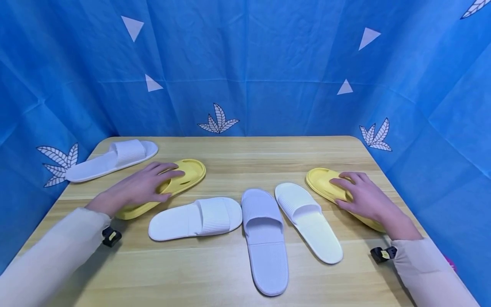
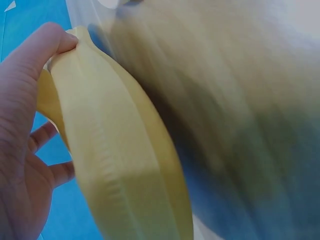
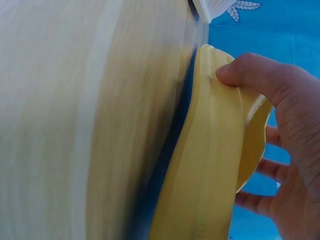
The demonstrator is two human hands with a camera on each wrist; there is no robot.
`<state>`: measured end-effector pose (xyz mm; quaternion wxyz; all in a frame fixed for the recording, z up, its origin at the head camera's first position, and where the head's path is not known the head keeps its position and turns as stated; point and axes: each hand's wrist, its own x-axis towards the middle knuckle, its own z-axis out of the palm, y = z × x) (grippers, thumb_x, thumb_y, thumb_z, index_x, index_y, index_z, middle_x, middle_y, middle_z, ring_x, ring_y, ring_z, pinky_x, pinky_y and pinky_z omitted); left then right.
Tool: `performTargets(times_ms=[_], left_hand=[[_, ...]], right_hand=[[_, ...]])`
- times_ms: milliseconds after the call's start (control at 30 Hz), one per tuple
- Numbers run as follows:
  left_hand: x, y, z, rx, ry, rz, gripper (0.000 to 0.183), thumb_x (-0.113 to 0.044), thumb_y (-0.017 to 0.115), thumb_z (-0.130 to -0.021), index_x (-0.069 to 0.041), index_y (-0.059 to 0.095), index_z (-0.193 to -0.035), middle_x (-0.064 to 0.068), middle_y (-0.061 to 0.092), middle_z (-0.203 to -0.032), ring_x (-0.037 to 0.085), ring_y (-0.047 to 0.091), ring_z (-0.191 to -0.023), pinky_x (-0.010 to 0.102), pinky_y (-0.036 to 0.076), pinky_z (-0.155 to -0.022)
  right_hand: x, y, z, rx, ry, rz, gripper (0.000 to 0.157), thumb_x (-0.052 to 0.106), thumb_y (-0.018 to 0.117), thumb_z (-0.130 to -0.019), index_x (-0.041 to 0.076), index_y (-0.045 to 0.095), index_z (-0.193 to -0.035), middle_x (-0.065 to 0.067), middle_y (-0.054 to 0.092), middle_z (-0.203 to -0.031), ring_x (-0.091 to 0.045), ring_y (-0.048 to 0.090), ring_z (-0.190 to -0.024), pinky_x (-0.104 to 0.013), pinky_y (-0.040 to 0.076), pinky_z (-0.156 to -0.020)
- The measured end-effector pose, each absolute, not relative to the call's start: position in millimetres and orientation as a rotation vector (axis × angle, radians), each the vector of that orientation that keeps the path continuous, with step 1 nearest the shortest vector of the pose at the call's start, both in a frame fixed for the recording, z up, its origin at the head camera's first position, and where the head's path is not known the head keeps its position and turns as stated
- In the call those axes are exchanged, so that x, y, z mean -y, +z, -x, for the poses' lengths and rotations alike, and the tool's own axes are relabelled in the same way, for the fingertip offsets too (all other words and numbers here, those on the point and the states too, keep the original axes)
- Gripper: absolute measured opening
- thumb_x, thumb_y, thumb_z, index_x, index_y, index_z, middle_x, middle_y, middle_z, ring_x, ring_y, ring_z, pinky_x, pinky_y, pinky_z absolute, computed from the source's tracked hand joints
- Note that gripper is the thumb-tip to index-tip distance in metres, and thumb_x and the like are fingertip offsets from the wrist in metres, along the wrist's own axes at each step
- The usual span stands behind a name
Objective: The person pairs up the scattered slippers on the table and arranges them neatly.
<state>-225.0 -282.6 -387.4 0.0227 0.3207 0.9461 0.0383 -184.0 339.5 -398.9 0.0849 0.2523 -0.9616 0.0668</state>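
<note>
My left hand [image 1: 143, 185] grips a yellow slipper [image 1: 194, 169] on the table's left side, over its strap. In the left wrist view the thumb [image 2: 47, 45] presses on the side of the yellow slipper [image 2: 120, 145], with fingers [image 2: 42, 136] beyond the strap. On the right side my right hand [image 1: 364, 198] grips another yellow slipper [image 1: 317, 179] in the same way. The right wrist view has the thumb [image 3: 250, 72] on the near side of this slipper [image 3: 207, 150], which lies toe away from me, angled left. My palms hide parts of both straps.
Between the hands lie a white slipper [image 1: 172, 222] set crosswise, a pale lavender slipper [image 1: 268, 266] and a cream slipper [image 1: 320, 238]. Another pale lavender slipper [image 1: 92, 167] lies at the back left edge of the wooden table [image 1: 184, 277]. A blue curtain [image 1: 276, 51] surrounds the table's back and sides.
</note>
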Motion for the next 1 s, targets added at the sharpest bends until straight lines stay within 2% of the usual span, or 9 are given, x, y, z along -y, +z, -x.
performTargets(times_ms=[233, 800, 1000], left_hand=[[268.1, -387.2, 236.9, -2.917, 0.091, -1.03, 0.069, -0.044, 0.069, -0.088, -0.028, 0.041, -0.149, 0.009, 0.034, -0.152, 0.036, 0.03, -0.137, 0.06, 0.032, -0.106], [235.3, -380.9, 250.8, -2.858, 0.087, -1.016, 0.07, -0.042, 0.069, -0.088, -0.031, 0.04, -0.15, 0.008, 0.034, -0.154, 0.036, 0.031, -0.137, 0.063, 0.035, -0.104], [223.9, -381.7, 258.5, -2.839, 0.107, -1.016, 0.068, -0.041, 0.07, -0.087, -0.033, 0.041, -0.148, 0.005, 0.034, -0.154, 0.033, 0.029, -0.138, 0.06, 0.036, -0.104]], right_hand=[[-331.7, -396.7, 190.0, 2.921, 0.209, -0.727, 0.057, 0.032, 0.074, -0.086, 0.015, 0.055, -0.137, -0.019, 0.047, -0.134, -0.044, 0.039, -0.123, -0.065, 0.04, -0.093], [-322.0, -397.8, 203.2, 2.958, 0.223, -0.705, 0.057, 0.033, 0.072, -0.087, 0.015, 0.054, -0.138, -0.019, 0.047, -0.134, -0.046, 0.039, -0.122, -0.065, 0.041, -0.093], [-317.3, -396.2, 208.1, 2.978, 0.235, -0.701, 0.057, 0.033, 0.072, -0.088, 0.015, 0.053, -0.139, -0.019, 0.046, -0.134, -0.046, 0.039, -0.123, -0.064, 0.042, -0.093]])
